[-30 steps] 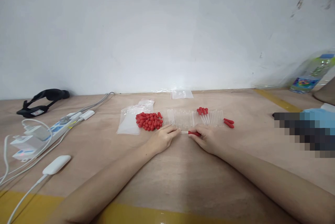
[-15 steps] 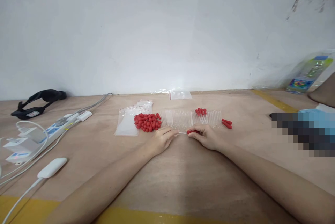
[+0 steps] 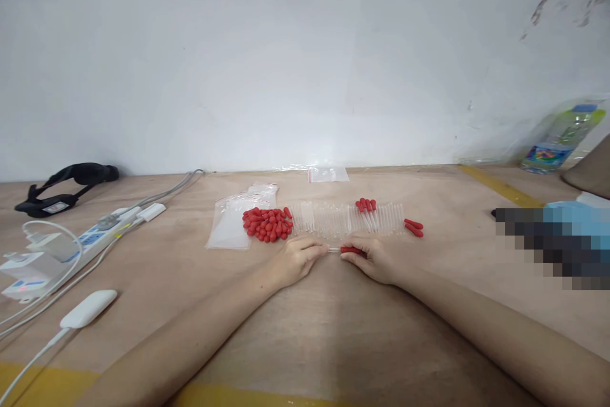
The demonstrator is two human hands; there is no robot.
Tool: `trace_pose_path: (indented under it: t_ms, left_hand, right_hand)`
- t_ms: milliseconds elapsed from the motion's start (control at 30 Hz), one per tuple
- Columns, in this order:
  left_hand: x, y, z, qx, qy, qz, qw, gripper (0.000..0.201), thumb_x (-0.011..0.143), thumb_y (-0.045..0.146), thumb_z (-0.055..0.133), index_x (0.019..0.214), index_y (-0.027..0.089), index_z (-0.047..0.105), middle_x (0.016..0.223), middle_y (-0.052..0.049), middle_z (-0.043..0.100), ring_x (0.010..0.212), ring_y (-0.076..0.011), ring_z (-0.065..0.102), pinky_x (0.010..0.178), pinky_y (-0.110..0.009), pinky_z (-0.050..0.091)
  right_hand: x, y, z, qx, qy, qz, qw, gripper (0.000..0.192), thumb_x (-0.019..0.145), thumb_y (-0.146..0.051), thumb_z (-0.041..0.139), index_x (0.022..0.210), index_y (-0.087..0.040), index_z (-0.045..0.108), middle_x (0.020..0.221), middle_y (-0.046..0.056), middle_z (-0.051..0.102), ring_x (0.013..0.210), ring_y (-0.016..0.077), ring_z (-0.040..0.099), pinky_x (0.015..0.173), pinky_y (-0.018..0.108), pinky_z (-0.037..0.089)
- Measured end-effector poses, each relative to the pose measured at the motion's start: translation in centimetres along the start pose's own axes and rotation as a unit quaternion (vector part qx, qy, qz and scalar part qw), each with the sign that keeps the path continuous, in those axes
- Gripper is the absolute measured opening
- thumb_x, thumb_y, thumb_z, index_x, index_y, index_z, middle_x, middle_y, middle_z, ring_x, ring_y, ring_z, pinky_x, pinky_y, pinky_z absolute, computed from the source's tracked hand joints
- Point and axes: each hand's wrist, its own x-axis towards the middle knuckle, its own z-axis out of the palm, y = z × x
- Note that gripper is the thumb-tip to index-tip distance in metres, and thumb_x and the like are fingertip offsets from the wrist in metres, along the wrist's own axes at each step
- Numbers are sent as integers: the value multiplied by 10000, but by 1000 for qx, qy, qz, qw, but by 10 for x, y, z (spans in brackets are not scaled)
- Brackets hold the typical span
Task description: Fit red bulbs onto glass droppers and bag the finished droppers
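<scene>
The left hand [image 3: 296, 260] and the right hand [image 3: 374, 258] rest on the bare plywood surface [image 3: 333, 331], fingertips turned toward each other. Between them lies one thin clear glass dropper tube [image 3: 334, 249]. The left hand is curled, with its fingertips pinched on the open end of the tube. The right hand is closed on the small red rubber bulb [image 3: 351, 250] at the other end; the bulb appears to be seated on the tube, though how far it is pushed on cannot be told.

Just beyond the hands lies a row of clear glass tubes [image 3: 333, 218], side by side, most of them bare. A small group of tubes with red bulbs fitted [image 3: 366, 205] sits toward the right of the row. A pair of red bulbs [image 3: 413, 227] lies at the right end of the row. A heap of loose red rubber bulbs [image 3: 267, 224] lies at the left end, touching a clear plastic zip bag [image 3: 229, 224].

Judged from this layout, the work is at an early stage: only a few tubes carry bulbs, while most tubes and most of the heap remain unjoined.

At far left lie a white power strip with cables [image 3: 71, 248] and a black strap [image 3: 61, 181]. A blurred patch covers the area at right.
</scene>
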Motion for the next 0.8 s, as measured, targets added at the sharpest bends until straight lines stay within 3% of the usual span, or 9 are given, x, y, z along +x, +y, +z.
trace_pose_path:
  t_ms: [200,400,533,633,733,800]
  left_hand:
    - [0,-2,2,2,-1,5,1000,223,861,143,408,959,154,609,863,-75,648,802,-155,603,692,-279,503]
    - [0,-2,5,-20,29,-38,999,205,858,199,443,1006,181,585,890,-57,654,818,-154,607,712,-276,497]
    - [1,-1,2,-33,65,-77,994,280,838,261,486,1105,181,516,931,-58,651,856,-166,598,756,-301,473]
    - [1,-1,0,-7,106,-126,986,268,849,246,452,1104,181,502,926,-52,650,905,-180,568,817,-348,424]
    - [3,-2,-1,26,96,-153,983,188,833,253,473,980,175,561,864,-45,651,854,-186,561,794,-353,400]
    - [3,-2,-1,42,67,-151,985,155,822,263,488,904,179,588,830,-37,650,820,-183,558,777,-349,388]
  right_hand:
    - [1,-6,-2,-11,-7,6,1000,196,831,-293,452,832,-182,614,740,35,585,689,133,528,645,261,416]
    - [6,-2,-2,105,30,32,993,219,823,-326,460,900,-210,628,808,34,566,760,134,537,715,282,430]
    - [14,1,-12,228,100,127,960,317,729,-385,574,981,-194,548,773,15,568,722,133,548,676,286,448]
    - [25,10,-38,292,179,163,925,368,666,-423,626,930,-188,528,762,9,583,691,123,554,643,264,449]
    - [38,30,-69,209,217,211,930,366,730,-457,538,977,-188,561,717,10,594,672,118,549,643,257,438]
    - [46,48,-83,99,198,265,938,381,760,-453,487,1004,-180,591,725,26,614,676,127,551,630,252,434]
